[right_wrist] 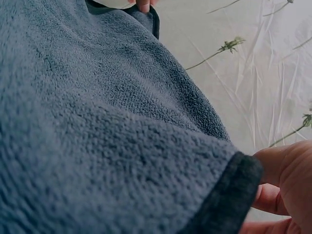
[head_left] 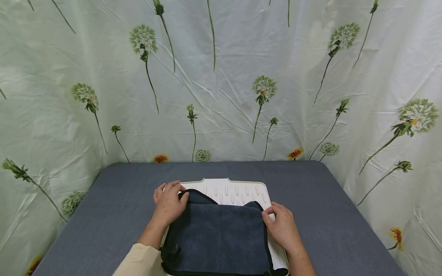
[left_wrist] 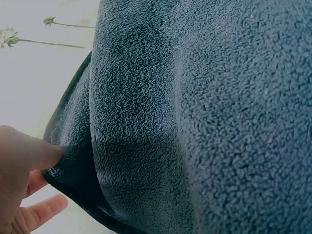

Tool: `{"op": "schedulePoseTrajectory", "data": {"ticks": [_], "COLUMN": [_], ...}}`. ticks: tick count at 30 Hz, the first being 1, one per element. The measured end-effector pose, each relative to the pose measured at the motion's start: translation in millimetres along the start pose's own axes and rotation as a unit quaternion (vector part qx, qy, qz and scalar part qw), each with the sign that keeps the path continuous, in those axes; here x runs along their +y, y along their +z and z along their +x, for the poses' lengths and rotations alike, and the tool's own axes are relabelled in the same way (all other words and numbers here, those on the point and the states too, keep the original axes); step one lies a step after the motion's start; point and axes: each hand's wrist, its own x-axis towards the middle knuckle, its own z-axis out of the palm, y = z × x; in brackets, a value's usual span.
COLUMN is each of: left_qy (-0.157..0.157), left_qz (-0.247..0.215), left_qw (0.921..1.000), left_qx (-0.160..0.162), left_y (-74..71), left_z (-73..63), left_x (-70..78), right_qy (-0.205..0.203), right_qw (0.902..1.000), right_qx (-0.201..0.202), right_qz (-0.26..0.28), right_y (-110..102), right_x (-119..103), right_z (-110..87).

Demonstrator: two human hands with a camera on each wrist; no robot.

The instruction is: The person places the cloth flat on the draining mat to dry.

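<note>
A dark blue fleecy cloth with black edging lies folded over a white ridged board in the head view. My left hand pinches the cloth's upper left corner between thumb and fingers. At the upper right edge my right hand pinches the black border. The left wrist view shows the left thumb pressed on a corner of the cloth, behind its fold. In the right wrist view the right fingers grip the edging, with a left-hand fingertip at the far corner.
The board rests on a table with a grey-blue cover. Behind and at both sides hangs a pale curtain printed with dandelions. A small black piece sits at the cloth's lower left edge.
</note>
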Motion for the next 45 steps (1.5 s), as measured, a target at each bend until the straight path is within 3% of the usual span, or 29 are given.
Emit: {"op": "schedulePoseTrajectory", "data": {"ticks": [20,29,45], "left_qy": [-0.025,-0.043,-0.062], "left_qz": [-0.017,-0.025,-0.037], "left_qw": [0.9990,0.9987,0.9972], "left_qx": [0.032,0.013,0.021], "left_y": [0.8,-0.4,-1.2], "left_z": [3.1,2.3,4.2], "left_x": [-9.1,-13.7,-22.1], "right_qy": [0.011,0.029,0.059], "right_qw": [0.9999,0.9995,0.9976], "right_qx": [-0.003,-0.015,-0.035], "right_qz": [0.001,-0.003,-0.012], "right_y": [-3.2,-4.1,-8.9], "right_x": [3.6,6.3,6.8], "right_z": [-2.1,-0.2,-2.1]}}
